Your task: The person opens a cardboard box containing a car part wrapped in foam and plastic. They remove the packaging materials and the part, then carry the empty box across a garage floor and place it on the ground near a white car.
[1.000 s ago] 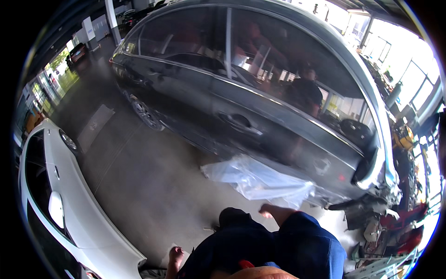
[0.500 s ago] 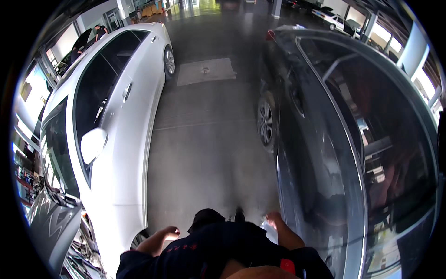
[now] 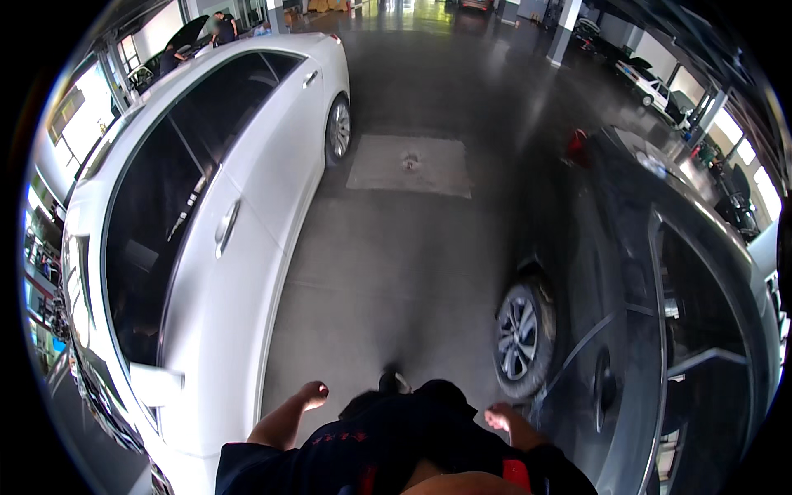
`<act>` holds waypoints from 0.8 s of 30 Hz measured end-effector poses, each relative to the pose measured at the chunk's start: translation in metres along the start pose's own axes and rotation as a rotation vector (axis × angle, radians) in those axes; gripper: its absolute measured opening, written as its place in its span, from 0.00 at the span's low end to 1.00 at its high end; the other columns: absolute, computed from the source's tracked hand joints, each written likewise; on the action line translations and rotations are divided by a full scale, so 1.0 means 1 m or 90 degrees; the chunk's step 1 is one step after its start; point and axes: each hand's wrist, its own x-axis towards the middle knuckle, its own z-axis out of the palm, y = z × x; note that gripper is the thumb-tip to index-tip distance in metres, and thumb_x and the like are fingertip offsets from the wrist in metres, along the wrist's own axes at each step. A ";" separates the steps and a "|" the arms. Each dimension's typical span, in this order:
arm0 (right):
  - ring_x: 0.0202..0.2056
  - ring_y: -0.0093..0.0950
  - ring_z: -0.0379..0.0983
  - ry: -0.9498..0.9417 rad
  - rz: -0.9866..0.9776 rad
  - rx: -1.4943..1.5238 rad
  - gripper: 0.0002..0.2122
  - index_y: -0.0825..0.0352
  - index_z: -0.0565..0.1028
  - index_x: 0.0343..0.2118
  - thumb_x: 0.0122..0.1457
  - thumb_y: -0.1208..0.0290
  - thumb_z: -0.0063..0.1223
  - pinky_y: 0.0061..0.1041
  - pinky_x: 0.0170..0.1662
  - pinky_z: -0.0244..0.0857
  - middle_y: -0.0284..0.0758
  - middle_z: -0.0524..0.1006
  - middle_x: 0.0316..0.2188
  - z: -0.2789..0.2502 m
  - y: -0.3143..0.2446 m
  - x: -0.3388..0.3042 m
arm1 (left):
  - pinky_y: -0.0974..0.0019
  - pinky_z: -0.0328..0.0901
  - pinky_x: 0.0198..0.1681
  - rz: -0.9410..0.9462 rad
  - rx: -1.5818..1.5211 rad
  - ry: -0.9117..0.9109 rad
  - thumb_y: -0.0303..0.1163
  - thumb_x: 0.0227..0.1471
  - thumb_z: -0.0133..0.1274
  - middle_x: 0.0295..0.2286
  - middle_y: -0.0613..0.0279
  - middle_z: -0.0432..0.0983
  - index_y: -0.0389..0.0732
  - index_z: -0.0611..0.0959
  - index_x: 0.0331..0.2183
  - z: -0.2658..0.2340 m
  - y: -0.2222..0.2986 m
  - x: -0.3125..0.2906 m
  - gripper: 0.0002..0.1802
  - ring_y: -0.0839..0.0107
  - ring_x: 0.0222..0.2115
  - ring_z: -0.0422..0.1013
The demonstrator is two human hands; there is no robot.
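My left hand (image 3: 313, 394) hangs out in front of my body, fingers curled in, with nothing visible in it. The nearest thing to it is the side of a white car (image 3: 247, 239), which it does not touch. My right hand (image 3: 498, 415) is also closed, low beside the rear wheel (image 3: 524, 340) of a dark car (image 3: 602, 330). What that hand holds, if anything, I cannot make out. My dark shoe (image 3: 392, 379) shows on the grey floor between the two cars.
A pale rectangular patch (image 3: 412, 165) with a small fitting lies in the floor ahead. Beyond it are a pillar (image 3: 563, 33) and a white car (image 3: 652, 89) at far right. Another person (image 3: 223, 29) stands by a raised hood at far left.
I have moved forward between the cars. The dark car's rear wheel and the floor patch are nearer. Both hands have swung slightly; the pale shape beside my right hand no longer shows.
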 end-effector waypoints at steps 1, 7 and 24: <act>0.18 0.18 0.62 -0.012 -0.097 -0.043 0.11 0.55 0.70 0.21 0.62 0.70 0.49 0.24 0.20 0.55 0.23 0.67 0.16 -0.001 -0.016 -0.017 | 0.57 0.72 0.44 0.045 -0.011 0.064 0.31 0.57 0.50 0.36 0.50 0.83 0.42 0.85 0.36 -0.044 0.029 0.020 0.10 0.56 0.39 0.78; 0.18 0.19 0.63 -0.017 0.068 0.031 0.11 0.56 0.71 0.21 0.61 0.65 0.53 0.28 0.23 0.58 0.25 0.68 0.16 -0.077 -0.136 0.159 | 0.57 0.72 0.42 0.029 -0.144 0.154 0.32 0.57 0.49 0.37 0.46 0.82 0.41 0.85 0.38 -0.218 0.124 0.227 0.12 0.52 0.39 0.78; 0.22 0.19 0.68 0.103 -0.413 0.070 0.08 0.64 0.73 0.28 0.65 0.70 0.48 0.21 0.23 0.60 0.30 0.73 0.23 -0.391 -1.204 0.286 | 0.54 0.71 0.44 -0.143 -0.145 -0.106 0.36 0.54 0.51 0.36 0.54 0.84 0.41 0.86 0.37 -0.487 0.273 0.672 0.14 0.59 0.40 0.79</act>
